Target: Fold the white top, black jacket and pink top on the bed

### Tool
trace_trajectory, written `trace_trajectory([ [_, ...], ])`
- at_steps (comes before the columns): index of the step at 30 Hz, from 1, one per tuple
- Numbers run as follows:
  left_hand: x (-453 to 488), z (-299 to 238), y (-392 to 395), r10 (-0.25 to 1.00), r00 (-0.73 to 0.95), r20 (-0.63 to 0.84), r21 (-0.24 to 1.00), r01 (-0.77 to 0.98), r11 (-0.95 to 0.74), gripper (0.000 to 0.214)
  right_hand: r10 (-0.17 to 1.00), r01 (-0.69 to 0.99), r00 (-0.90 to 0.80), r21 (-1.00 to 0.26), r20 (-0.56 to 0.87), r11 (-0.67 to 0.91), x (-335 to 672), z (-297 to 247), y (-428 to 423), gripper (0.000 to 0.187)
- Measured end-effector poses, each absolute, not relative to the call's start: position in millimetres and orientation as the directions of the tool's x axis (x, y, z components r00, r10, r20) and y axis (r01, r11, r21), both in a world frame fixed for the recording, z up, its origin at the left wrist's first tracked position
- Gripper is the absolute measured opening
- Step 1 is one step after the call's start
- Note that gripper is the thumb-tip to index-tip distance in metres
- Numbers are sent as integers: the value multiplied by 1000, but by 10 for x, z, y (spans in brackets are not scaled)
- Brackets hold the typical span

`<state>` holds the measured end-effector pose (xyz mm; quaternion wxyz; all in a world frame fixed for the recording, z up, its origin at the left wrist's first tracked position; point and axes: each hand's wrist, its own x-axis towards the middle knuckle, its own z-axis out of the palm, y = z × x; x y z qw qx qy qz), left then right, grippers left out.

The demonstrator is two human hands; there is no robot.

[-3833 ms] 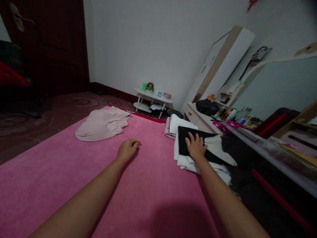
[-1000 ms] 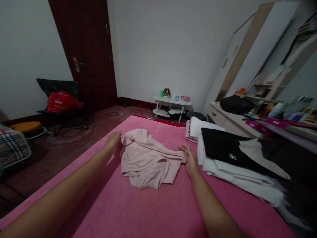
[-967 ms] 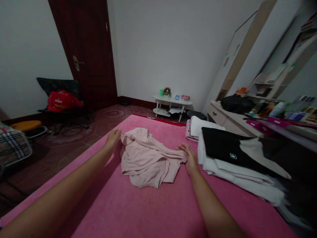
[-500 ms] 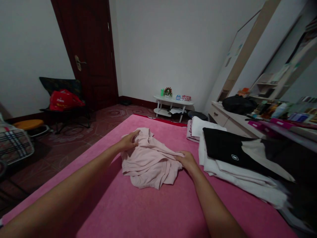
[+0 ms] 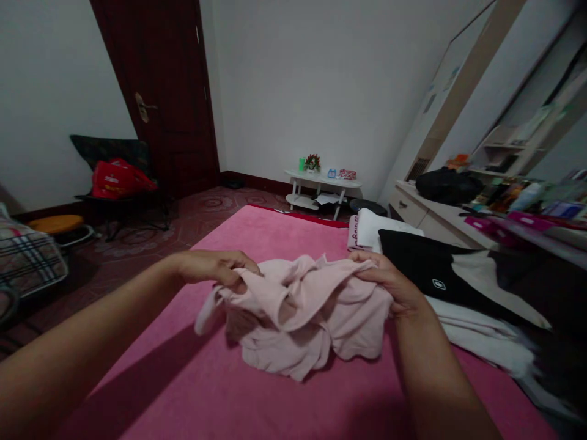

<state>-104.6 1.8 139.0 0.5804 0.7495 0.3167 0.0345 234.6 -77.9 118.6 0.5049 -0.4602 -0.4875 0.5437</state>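
Note:
A crumpled pale pink garment (image 5: 293, 311), its exact kind unclear in the folds, is lifted partly off the pink bed cover (image 5: 257, 409). My left hand (image 5: 224, 269) is closed on its left upper edge, thumb and fingers pinching the cloth. On the other side my right hand (image 5: 385, 278) grips the right upper edge. Between the hands the fabric sags in a loose fold, and its lower parts hang down near the cover. Just right of my right hand lies a stack of folded clothes with a black garment (image 5: 413, 269) on top.
Folded white cloth (image 5: 371, 227) with dark lettering lies at the bed's far right. Beyond the bed stands a low white table (image 5: 321, 178) with small items. A cluttered dresser (image 5: 413, 205) runs along the right. A chair with a red bag (image 5: 120, 179) stands at left.
Both hands have moved apart and closer to me, raising the pink garment's upper edges off the bed. The cloth is spread wider, with a sagging fold in the middle.

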Motion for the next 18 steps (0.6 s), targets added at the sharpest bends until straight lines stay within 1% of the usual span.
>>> trace_trajectory([
  [1,-1066,1498,-4,507,798,-325,907,416,-73,28,996,-101,-91,-995,3,-6,2375,1243,-820,30],
  [2,-1072,1572,19,549,782,-295,927,373,-32,31,997,-106,-76,-994,26,18,2401,1277,-839,31],
  [3,-1063,1609,88,633,739,-231,951,308,-13,33,998,-113,-19,-992,59,57,2421,1284,-834,31],
  [4,-1041,1611,197,743,655,-141,972,236,-23,34,993,-118,65,-987,98,105,2435,1263,-806,32],
  [5,-1008,1580,336,849,527,-38,982,179,-67,35,977,-112,159,-981,141,160,2444,1216,-759,36],
  [6,-969,1522,492,923,381,61,977,165,-132,34,950,-90,252,-973,186,215,2451,1148,-696,44],
  [7,-928,1445,647,960,236,151,958,203,-201,32,912,-51,337,-963,232,264,2457,1065,-626,56],
  [8,-887,1354,785,965,120,235,923,285,-260,30,875,0,400,-955,273,297,2466,975,-553,67],
  [9,-845,1254,892,951,51,306,872,385,-302,31,846,55,440,-950,301,309,2477,885,-484,75],
  [10,-801,1149,955,933,35,358,815,475,-331,33,831,104,460,-949,312,299,2490,799,-423,78],
  [11,-751,1043,969,918,63,392,759,541,-362,35,833,146,460,-951,308,271,2504,723,-375,76],
  [13,-629,844,845,886,222,408,675,580,-456,37,879,209,399,-959,261,190,2526,596,-317,62],
  [15,-480,690,555,817,434,380,643,510,-570,36,921,289,323,-949,217,122,2534,491,-302,46],
  [16,-404,640,373,763,540,357,640,454,-620,36,934,344,294,-934,202,93,2535,438,-304,41],
  [17,-332,610,183,702,633,327,637,401,-658,37,943,402,274,-913,190,67,2535,382,-309,40],
  [18,-270,598,-7,616,733,290,626,341,-701,40,949,460,259,-887,181,44,2538,323,-314,42],
])
